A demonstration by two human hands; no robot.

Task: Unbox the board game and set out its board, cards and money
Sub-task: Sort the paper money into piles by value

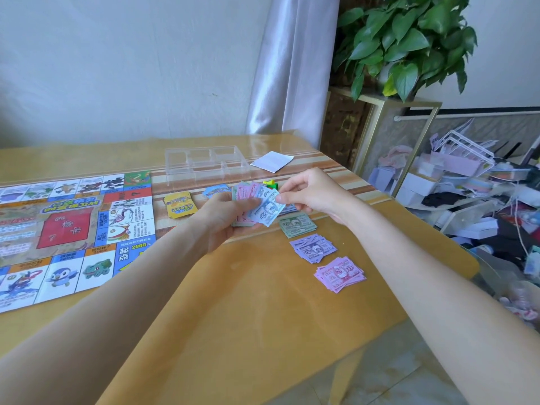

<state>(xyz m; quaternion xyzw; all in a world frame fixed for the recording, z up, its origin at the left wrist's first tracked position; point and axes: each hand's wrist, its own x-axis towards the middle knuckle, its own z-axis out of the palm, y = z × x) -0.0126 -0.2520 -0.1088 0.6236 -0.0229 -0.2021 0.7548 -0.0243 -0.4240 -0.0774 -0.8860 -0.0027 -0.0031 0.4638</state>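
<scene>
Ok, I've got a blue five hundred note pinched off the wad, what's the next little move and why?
Probably draw the blue 500 note clear of the mixed wad with the right hand and lay it on the table as its own pile. The green pile, purple pile and pink pile each hold one colour, while the left hand holds unsorted notes.

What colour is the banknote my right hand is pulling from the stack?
Pale blue, marked 500, pinched by the right hand; seen in the head view.

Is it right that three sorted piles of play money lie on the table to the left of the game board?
Not quite. The head view shows the three piles, green, purple and pink, on the table to the right of the game board, not the left.
</scene>
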